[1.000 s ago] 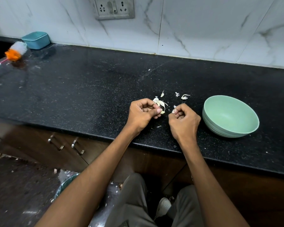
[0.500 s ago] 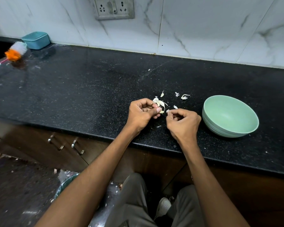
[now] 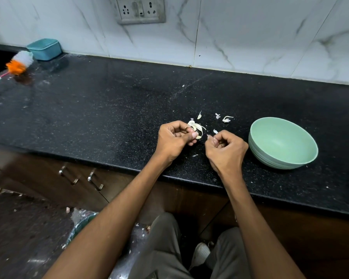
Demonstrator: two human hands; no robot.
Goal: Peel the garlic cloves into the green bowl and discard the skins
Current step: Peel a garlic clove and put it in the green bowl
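Right hand (image 3: pixel 226 150) slightly nearer bowl (image 3: pixel 302 158)

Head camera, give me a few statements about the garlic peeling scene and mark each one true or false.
1. The green bowl holds peeled cloves. False: nothing shows inside it.
2. The left hand holds a garlic clove with loose skin. True.
3. The bowl sits to the right of the right hand. True.
4. The skin bits lie inside the bowl. False: they lie on the black counter, left of the bowl.
5. A teal box stands by the wall at far left. True.
6. The right hand rests flat on the counter. False: its fingers are curled, pinching a small scrap of skin.
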